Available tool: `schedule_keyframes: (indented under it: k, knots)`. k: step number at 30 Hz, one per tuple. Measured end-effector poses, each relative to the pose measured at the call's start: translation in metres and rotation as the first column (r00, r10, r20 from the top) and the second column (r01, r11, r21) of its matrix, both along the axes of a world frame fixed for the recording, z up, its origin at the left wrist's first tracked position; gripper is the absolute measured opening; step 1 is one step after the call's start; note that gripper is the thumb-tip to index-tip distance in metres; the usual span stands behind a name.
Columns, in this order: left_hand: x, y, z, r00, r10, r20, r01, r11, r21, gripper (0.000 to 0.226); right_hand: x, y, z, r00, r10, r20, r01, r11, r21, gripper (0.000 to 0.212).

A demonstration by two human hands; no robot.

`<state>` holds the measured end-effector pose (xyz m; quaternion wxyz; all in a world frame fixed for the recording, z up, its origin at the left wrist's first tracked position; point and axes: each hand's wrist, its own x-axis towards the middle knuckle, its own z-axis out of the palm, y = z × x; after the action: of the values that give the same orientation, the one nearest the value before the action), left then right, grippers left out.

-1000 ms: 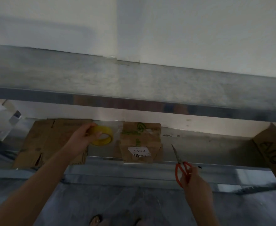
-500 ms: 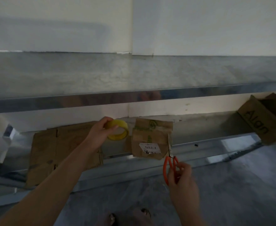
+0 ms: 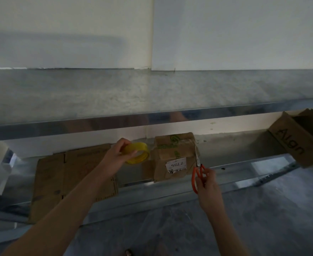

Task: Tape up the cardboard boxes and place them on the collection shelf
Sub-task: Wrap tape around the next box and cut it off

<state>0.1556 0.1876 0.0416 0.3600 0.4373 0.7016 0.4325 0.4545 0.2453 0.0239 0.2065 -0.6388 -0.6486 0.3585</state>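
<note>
Since a second ago the right hand (image 3: pixel 207 183) has carried its gripped orange scissors (image 3: pixel 198 174) in to the small cardboard box's (image 3: pixel 174 156) right edge. The left hand (image 3: pixel 117 154) still clasps the yellow tape roll (image 3: pixel 139 153) just left of that box on the lower shelf (image 3: pixel 244 165), so cutting the tape looks imminent.

Small box (image 3: pixel 175 156) on lower shelf (image 3: pixel 244 169) — flattened cardboard (image 3: pixel 69 180) left, open box (image 3: pixel 299 139) right.

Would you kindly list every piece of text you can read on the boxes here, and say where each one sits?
"Algn": printed in dark letters on the side of the open box at far right.
"1786": handwritten upside down on the white label of the small box.
Green printing on the small box and the markings on the flattened cardboard: unreadable.
</note>
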Motion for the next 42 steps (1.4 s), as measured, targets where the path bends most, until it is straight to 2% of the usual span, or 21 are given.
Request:
schedule_keyframes:
  k: [9, 14, 16, 19, 21, 23, 29, 33, 39, 42]
  knots:
    - [-0.002, 0.005, -0.007, 0.999, 0.001, -0.039, -0.001, 1.0, -0.002, 0.022, 0.019, -0.004, 0.01, 0.998, 0.025, 0.056, -0.03, 0.994, 0.103, 0.034]
    - [-0.002, 0.003, -0.005, 1.0, 0.023, -0.017, -0.022, 1.0, 0.022, 0.019, 0.012, -0.028, 0.025, 0.982, 0.147, 0.121, -0.16, 0.981, 0.11, 0.041]
    - [-0.002, 0.002, -0.003, 0.999, 0.031, -0.029, -0.03, 0.999, 0.023, 0.019, 0.001, -0.041, 0.03, 0.972, 0.227, 0.065, -0.231, 0.972, 0.047, 0.041]
    - [-0.005, -0.002, 0.002, 0.999, 0.027, -0.031, -0.026, 0.999, 0.028, 0.02, -0.026, -0.06, 0.017, 0.965, 0.248, -0.086, -0.256, 0.961, -0.1, 0.04]
    - [-0.008, -0.005, 0.005, 0.999, 0.024, -0.032, -0.023, 0.999, 0.03, 0.021, -0.045, -0.064, 0.006, 0.951, 0.203, -0.235, -0.256, 0.94, -0.227, 0.054]
    - [-0.012, -0.008, 0.006, 0.999, 0.022, -0.027, -0.021, 0.999, 0.037, 0.022, -0.058, -0.061, 0.001, 0.943, 0.149, -0.297, -0.247, 0.913, -0.326, 0.067]
    - [-0.016, -0.016, 0.013, 1.0, 0.013, -0.017, -0.012, 0.999, 0.049, 0.023, -0.078, -0.045, 0.009, 0.942, 0.095, -0.323, -0.25, 0.84, -0.482, 0.039]
    - [-0.014, -0.019, 0.018, 1.0, -0.016, 0.009, 0.016, 0.999, 0.034, 0.041, -0.096, -0.037, 0.014, 0.915, 0.022, -0.404, -0.266, 0.785, -0.56, 0.04]
    - [-0.013, -0.014, 0.016, 1.0, -0.012, -0.023, 0.012, 0.999, 0.033, 0.022, -0.107, -0.024, 0.01, 0.909, -0.034, -0.416, -0.219, 0.809, -0.546, 0.02]
    - [-0.014, -0.012, 0.013, 0.999, -0.017, -0.046, 0.018, 0.999, 0.036, 0.019, -0.106, -0.021, 0.01, 0.926, 0.02, -0.377, -0.219, 0.842, -0.493, 0.018]
